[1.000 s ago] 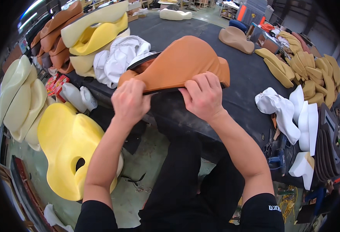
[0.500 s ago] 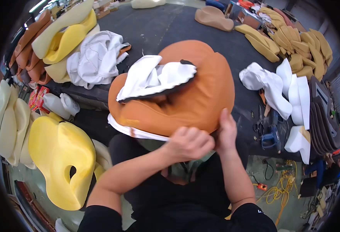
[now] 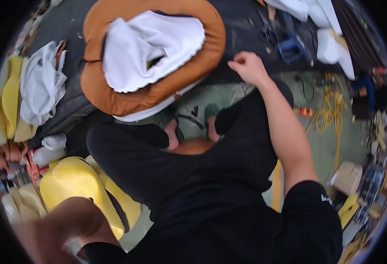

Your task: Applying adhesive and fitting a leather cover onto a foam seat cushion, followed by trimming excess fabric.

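Note:
A padded brown leather-look seat cushion (image 3: 211,39) lies at the near edge of the black work table. White lining fabric (image 3: 171,39) with a scalloped edge covers much of its middle, around a small dark gap. A white rim shows beneath its near side. My right hand (image 3: 249,68) hovers right of the cushion, apart from it, fingers loosely curled with nothing visible in them. Down at the lower left, my left hand (image 3: 37,240) is smeared by motion beside the yellow moulded foam pad (image 3: 68,180); its fingers cannot be made out.
Blue tool (image 3: 290,47) and scissors (image 3: 268,33) lie on the table at the right, near white foam pieces (image 3: 334,48). Crumpled white fabric (image 3: 41,83) lies at left. White bottles (image 3: 48,152) stand below it. A yellow cord (image 3: 329,116) lies coiled on the floor.
Both hands have left the cushion: the left swung down to the lower left, the right moved slightly aside. The cushion now lies flatter, with more white lining showing. The view has tilted downward.

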Demonstrator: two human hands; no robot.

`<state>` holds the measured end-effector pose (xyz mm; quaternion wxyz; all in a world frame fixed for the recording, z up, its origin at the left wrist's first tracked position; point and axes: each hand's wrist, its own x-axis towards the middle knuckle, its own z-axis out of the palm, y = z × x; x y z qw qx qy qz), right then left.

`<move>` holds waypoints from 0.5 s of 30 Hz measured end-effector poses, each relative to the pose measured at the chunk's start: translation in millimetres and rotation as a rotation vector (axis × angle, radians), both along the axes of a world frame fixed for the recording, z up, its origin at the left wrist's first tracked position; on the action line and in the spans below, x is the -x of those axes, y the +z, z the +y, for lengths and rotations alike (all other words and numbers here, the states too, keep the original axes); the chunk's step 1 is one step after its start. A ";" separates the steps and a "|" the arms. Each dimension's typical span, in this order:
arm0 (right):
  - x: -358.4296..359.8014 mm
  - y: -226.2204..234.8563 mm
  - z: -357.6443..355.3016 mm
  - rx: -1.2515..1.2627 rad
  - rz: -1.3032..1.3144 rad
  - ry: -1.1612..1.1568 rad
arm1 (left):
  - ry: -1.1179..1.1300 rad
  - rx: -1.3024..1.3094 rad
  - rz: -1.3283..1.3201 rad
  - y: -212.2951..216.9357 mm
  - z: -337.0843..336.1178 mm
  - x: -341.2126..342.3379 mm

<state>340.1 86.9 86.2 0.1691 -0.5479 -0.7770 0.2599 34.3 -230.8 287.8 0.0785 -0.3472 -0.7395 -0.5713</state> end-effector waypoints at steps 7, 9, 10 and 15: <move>19.7 9.9 -14.3 0.190 -0.083 0.195 | -0.232 0.107 0.034 59.8 -137.4 77.0; 21.0 16.8 -17.7 0.215 -0.097 0.202 | -0.304 0.089 0.020 66.0 -138.4 96.2; 24.6 14.1 -17.1 0.216 -0.094 0.215 | -0.325 0.081 0.019 70.8 -143.5 99.5; 46.1 6.2 -14.2 0.204 -0.125 0.322 | -0.362 0.064 0.051 98.8 -156.8 89.8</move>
